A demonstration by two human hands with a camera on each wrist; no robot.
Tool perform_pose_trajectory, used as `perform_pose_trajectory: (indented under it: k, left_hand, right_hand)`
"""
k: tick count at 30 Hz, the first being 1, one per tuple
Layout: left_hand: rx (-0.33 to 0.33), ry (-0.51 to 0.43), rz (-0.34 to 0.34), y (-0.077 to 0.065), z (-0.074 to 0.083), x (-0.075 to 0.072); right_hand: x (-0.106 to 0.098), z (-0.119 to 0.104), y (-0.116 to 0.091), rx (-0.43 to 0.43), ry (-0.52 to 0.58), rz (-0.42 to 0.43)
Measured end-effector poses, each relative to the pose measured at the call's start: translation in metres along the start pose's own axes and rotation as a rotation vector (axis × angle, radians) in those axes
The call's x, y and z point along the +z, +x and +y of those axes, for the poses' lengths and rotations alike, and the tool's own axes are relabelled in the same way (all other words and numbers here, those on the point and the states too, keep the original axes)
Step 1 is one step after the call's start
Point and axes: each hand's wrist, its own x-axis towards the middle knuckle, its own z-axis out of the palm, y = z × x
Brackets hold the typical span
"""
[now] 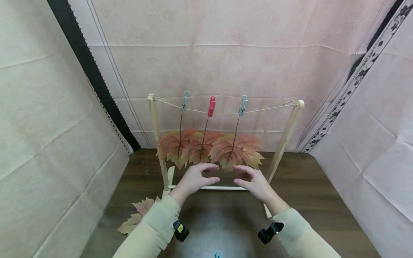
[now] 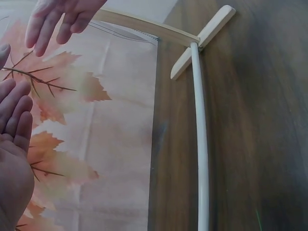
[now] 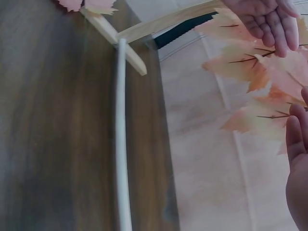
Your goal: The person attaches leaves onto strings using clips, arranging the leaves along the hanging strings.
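Note:
Three autumn leaves hang by their stems from a string [image 1: 222, 113] on a wooden stand [image 1: 286, 132]. A grey-blue clothespin [image 1: 185, 100] holds the left leaf [image 1: 174, 145], a red clothespin [image 1: 211, 106] the middle leaf [image 1: 200, 146], and another grey-blue clothespin [image 1: 243, 105] the right leaf [image 1: 235, 148]. My left hand [image 1: 199, 178] is just below the middle and right leaves, fingers relaxed and holding nothing. Facing it, my right hand [image 1: 255, 182] is near the right leaf's lower edge, also holding nothing. A gap separates the two hands; whether fingertips touch a leaf is unclear.
A loose leaf [image 1: 132, 223] lies on the wooden table [image 1: 326, 215], partly behind the left sleeve. The stand's white crossbar [image 1: 222, 188] runs low behind the hands. At the bottom edge shows a small blue object [image 1: 217, 255], mostly cut off. Pale cloth [image 1: 226, 64] hangs behind.

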Motion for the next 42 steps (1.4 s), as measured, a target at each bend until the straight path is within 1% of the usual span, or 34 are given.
perform_pose_trajectory:
  k: [4, 10, 14, 18, 21, 24, 31, 35, 39, 42]
  left_hand:
    - [0.006, 0.01, -0.024, -0.004, -0.005, 0.0]
    - [-0.019, 0.002, -0.052, -0.01, -0.013, 0.0]
    - [-0.027, 0.002, -0.044, -0.013, -0.019, 0.0]
    - [-0.031, -0.009, -0.039, -0.016, -0.026, 0.0]
    - [-0.048, -0.024, -0.033, -0.02, -0.031, -0.001]
    - [-0.068, -0.038, -0.023, -0.024, -0.035, -0.003]
    - [-0.087, -0.076, -0.019, -0.03, -0.046, -0.007]
    - [-0.099, -0.099, -0.022, -0.034, -0.053, -0.008]
    - [-0.104, -0.084, -0.009, -0.037, -0.056, -0.009]
    - [-0.101, -0.069, 0.0, -0.04, -0.06, -0.009]
  right_hand:
    - [0.004, 0.006, -0.004, 0.006, 0.005, -0.03]
    - [0.008, 0.012, -0.007, -0.014, 0.038, -0.051]
    - [0.01, 0.013, -0.009, 0.024, 0.02, -0.061]
    - [0.01, 0.0, -0.012, 0.045, -0.016, -0.065]
    - [0.009, -0.012, -0.014, 0.048, -0.023, -0.079]
    - [0.009, -0.016, -0.015, 0.058, -0.028, -0.101]
    - [0.016, 0.034, -0.016, 0.055, 0.026, -0.115]
    - [0.018, 0.04, -0.018, 0.048, 0.058, -0.118]
    - [0.021, 0.043, -0.02, 0.034, 0.062, -0.12]
    - [0.022, 0.043, -0.023, 0.065, 0.056, -0.122]
